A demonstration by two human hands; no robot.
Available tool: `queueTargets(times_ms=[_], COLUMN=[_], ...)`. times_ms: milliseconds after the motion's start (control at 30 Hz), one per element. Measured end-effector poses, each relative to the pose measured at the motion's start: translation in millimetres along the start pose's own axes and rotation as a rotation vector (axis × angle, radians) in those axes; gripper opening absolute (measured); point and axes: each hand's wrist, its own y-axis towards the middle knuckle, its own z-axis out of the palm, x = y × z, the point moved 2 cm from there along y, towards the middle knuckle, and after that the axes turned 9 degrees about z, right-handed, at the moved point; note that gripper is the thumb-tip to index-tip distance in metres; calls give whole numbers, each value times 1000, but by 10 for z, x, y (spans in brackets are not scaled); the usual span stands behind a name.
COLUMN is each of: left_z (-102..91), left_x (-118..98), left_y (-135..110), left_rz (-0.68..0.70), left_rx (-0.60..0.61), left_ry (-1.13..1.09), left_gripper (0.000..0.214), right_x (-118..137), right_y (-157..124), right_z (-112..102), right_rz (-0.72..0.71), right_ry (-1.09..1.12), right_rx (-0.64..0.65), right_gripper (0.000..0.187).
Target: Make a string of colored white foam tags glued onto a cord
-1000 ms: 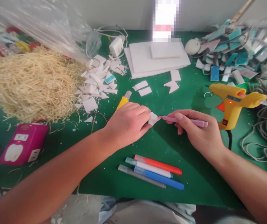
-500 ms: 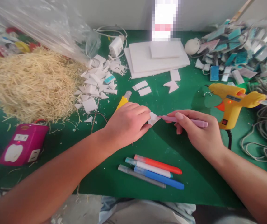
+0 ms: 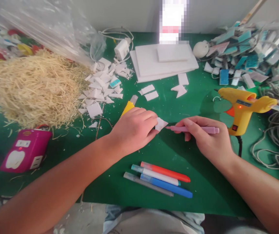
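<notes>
Between the fingers of my left hand (image 3: 136, 128) is a small white foam piece (image 3: 161, 124), its pointed end facing right. My right hand (image 3: 204, 133) is closed around a pink marker (image 3: 193, 129), whose tip lies close to the foam piece's right edge. Partly under my left hand rests a yellow utility knife (image 3: 128, 107). Nearer my body lie several markers: a red one (image 3: 166, 171), a white one (image 3: 156, 175), a blue one (image 3: 166, 186) and a grey one (image 3: 148, 184).
White foam sheets (image 3: 146, 63) are stacked at the back. Foam scraps (image 3: 97, 86) and a straw pile (image 3: 34, 87) lie left, beside a magenta power socket box (image 3: 26, 151). A yellow glue gun (image 3: 242, 107), its light on, stands right, near grey cord (image 3: 276, 130) and blue-white offcuts (image 3: 249, 48).
The pink marker has drawn back slightly right and down from the foam piece, together with my right hand. My left hand stays almost in place.
</notes>
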Motion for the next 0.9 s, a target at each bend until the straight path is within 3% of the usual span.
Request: queueTargets(times_ms=[333,467,900], left_z=[-5,8,-6], left_x=[-9,-10,-10], left_y=[7,10,-1], left_rz=[3,0,3], left_rx=[-2,3,1], left_ry=[14,0,13], left_gripper=[18,17,17], right_x=[15,12,-29], right_y=[-2,-6,-8], right_z=[-6,11,-11], right_rz=[-9,5,-3], right_ry=[30,13,2], right_rx=[-37,25,6], right_gripper=[20,25,29])
